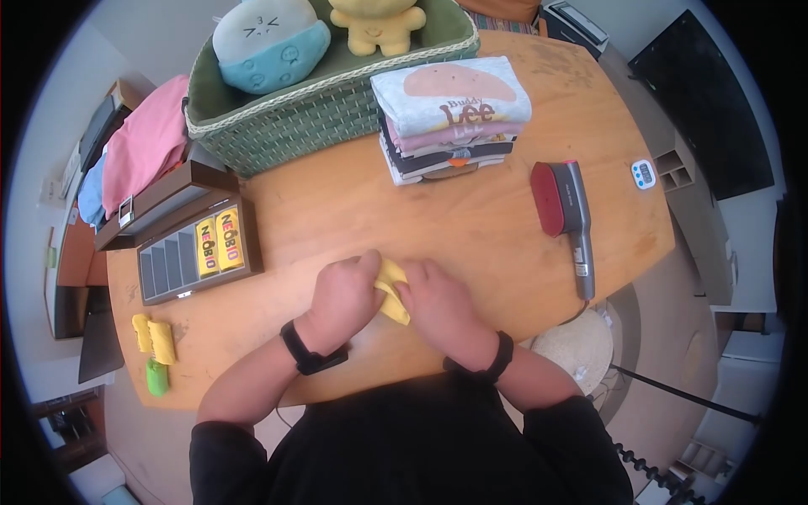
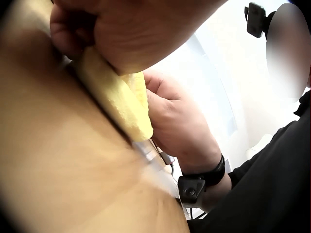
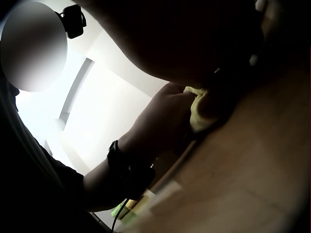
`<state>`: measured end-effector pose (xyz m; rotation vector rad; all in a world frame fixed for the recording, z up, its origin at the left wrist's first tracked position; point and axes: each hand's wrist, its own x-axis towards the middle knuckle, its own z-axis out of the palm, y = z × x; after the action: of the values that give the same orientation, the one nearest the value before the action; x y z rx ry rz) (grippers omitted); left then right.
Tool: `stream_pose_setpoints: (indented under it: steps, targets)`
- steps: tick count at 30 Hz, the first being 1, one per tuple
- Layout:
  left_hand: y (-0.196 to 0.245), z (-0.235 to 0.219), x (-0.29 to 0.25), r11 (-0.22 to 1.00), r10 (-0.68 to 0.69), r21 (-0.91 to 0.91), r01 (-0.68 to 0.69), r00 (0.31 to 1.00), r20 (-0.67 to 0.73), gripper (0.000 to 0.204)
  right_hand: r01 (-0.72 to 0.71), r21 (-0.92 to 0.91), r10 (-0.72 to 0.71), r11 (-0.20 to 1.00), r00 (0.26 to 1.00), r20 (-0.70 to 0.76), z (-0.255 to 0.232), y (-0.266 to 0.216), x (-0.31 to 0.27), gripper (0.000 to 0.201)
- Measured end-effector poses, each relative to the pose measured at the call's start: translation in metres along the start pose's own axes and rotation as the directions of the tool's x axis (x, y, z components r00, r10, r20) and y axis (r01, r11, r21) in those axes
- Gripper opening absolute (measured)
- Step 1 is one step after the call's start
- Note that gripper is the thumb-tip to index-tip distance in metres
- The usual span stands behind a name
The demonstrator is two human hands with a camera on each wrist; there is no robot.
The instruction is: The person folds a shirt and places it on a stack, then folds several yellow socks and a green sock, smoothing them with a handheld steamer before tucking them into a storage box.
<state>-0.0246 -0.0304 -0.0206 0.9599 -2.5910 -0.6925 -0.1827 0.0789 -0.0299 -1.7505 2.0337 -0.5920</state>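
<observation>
By near table edge (image 1: 390,368) | hands (image 1: 343,295) grip yellow cloth (image 1: 394,310) | box (image 1: 251,240) well apart

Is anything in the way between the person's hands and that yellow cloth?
No, nothing visible is: the left hand and right hand both hold the yellow cloth directly. The green basket and folded clothes stand farther off, beyond them.

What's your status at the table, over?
Left hand gripping, right hand pinching yellow fabric. Fabric held between both. Open compartment box off left, apart from hands.
</observation>
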Motion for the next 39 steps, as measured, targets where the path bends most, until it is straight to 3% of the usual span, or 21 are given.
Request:
stream_pose_setpoints:
  steps: [3,5,9,11,14,18,20,23,27,29,33,35,39]
  targets:
    - [0.003,-0.001,0.004,1.0,-0.001,0.027,0.001,1.0,-0.022,0.018,0.031,0.028,-0.03,0.999,0.998,-0.06,0.001,-0.003,-0.001,0.031]
    - [0.006,0.002,0.004,0.998,-0.037,0.049,0.039,0.999,-0.037,0.016,0.039,-0.095,-0.04,0.995,0.999,-0.015,-0.001,-0.003,-0.003,0.03]
    - [-0.003,-0.005,-0.005,0.998,0.034,0.05,-0.031,0.998,-0.057,0.016,0.044,-0.07,-0.047,0.997,0.998,-0.041,-0.003,-0.003,-0.005,0.029]
    - [-0.017,-0.013,-0.01,0.976,0.215,0.051,-0.213,0.976,-0.025,0.018,0.062,-0.052,-0.066,0.997,0.995,-0.069,0.0,-0.003,-0.004,0.029]
    - [-0.028,-0.024,-0.015,0.951,0.306,-0.072,-0.302,0.951,0.047,0.022,0.074,-0.039,-0.076,0.997,0.994,-0.078,0.005,0.0,-0.003,0.029]
    - [-0.031,-0.029,-0.023,0.896,0.443,-0.054,-0.441,0.896,0.018,0.019,0.063,-0.054,-0.066,0.997,0.996,-0.056,0.003,-0.002,-0.003,0.028]
    - [-0.03,-0.038,-0.028,0.802,0.559,0.138,-0.581,0.812,0.171,0.012,0.034,-0.039,-0.038,0.999,0.996,-0.085,0.005,-0.002,-0.003,0.03]
    - [-0.022,-0.042,-0.031,0.746,0.601,0.23,-0.624,0.781,0.171,0.007,0.028,0.023,-0.027,0.999,0.997,-0.068,0.003,0.005,0.002,0.027]
    - [-0.019,-0.043,-0.036,0.729,0.568,0.309,-0.611,0.792,0.226,0.008,-0.013,0.155,0.012,0.988,1.0,0.006,-0.012,0.008,0.01,0.023]
    - [-0.014,-0.044,-0.042,0.824,0.426,0.3,-0.481,0.874,0.232,0.013,-0.023,0.342,0.025,0.939,1.0,-0.001,-0.015,0.01,0.01,0.022]
    - [-0.01,-0.042,-0.058,0.885,0.395,0.232,-0.404,0.915,0.085,0.017,0.148,0.251,-0.12,0.957,0.985,-0.123,-0.03,-0.008,-0.01,0.026]
    - [-0.007,-0.044,-0.068,0.861,0.476,0.132,-0.491,0.87,0.126,0.026,0.283,0.106,-0.269,0.953,0.955,-0.128,-0.028,-0.01,-0.017,0.027]
    - [0.008,-0.044,-0.081,0.795,0.585,0.119,-0.594,0.804,0.108,0.036,0.286,0.079,-0.271,0.955,0.949,-0.161,-0.018,-0.008,-0.019,0.023]
